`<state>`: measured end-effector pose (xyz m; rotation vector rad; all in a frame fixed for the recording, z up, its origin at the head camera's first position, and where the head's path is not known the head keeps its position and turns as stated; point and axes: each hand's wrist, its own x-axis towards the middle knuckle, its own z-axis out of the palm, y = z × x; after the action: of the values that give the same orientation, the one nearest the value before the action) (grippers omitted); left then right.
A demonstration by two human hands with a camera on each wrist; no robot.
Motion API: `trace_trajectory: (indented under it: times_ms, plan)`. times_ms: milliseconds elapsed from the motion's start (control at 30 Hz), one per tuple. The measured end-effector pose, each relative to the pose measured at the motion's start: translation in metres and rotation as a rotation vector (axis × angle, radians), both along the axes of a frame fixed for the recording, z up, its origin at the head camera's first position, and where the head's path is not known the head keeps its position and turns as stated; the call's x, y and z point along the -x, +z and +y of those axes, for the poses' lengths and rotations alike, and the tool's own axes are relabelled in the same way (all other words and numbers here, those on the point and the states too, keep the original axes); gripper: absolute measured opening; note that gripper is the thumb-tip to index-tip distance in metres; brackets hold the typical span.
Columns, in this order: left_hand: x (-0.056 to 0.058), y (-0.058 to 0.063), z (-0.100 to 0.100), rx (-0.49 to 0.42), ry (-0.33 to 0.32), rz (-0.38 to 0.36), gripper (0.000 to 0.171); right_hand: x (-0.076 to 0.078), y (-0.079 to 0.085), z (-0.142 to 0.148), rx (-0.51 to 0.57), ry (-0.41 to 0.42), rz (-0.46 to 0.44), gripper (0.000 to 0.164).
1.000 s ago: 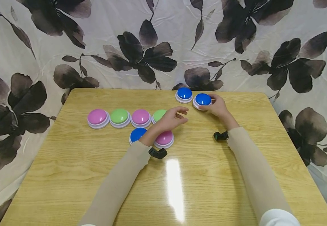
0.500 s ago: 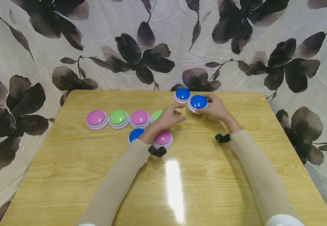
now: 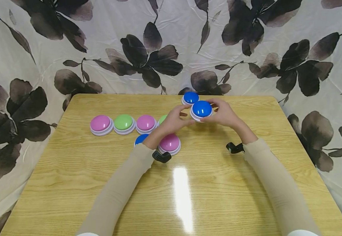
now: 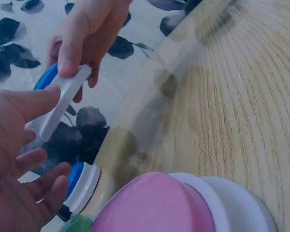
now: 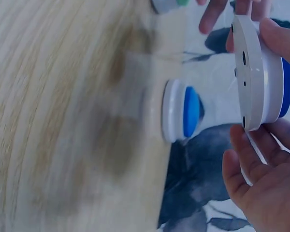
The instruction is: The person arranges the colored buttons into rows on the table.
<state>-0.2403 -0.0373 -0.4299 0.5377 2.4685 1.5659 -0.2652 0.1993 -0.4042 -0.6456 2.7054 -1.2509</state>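
Note:
In the head view, my right hand (image 3: 224, 114) grips a blue dome push button (image 3: 202, 108) by its white round base, raised over the table's back part. My left hand (image 3: 174, 122) is at the button's left side, thumb and index finger at its rim. The left wrist view has the left thumb (image 4: 43, 101) over the white base, the other fingers spread below. Small holes mark the underside of the held button (image 5: 251, 72) in the right wrist view. Behind it, a second blue button (image 3: 190, 97) stands near the table's back edge, partly hidden.
Left of the hands runs a row of pink (image 3: 100, 123), green (image 3: 123, 122) and pink (image 3: 145, 123) buttons, ending in a half-hidden green one (image 3: 162, 119). In front stand a blue button (image 3: 140, 139) and a pink one (image 3: 169, 143). A floral cloth (image 3: 147, 62) hangs behind the table.
My right hand has lifted the blue button and brought it left and nearer. My left hand has moved from beside it to its rim. The other buttons stand where they were.

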Motion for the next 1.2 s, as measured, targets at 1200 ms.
trace_trajectory:
  times_ms: [1200]
  plan:
    - [-0.071,0.027,-0.086,0.057,-0.020,0.196,0.070,-0.068,0.019,-0.069,0.191,0.282,0.072,0.069]
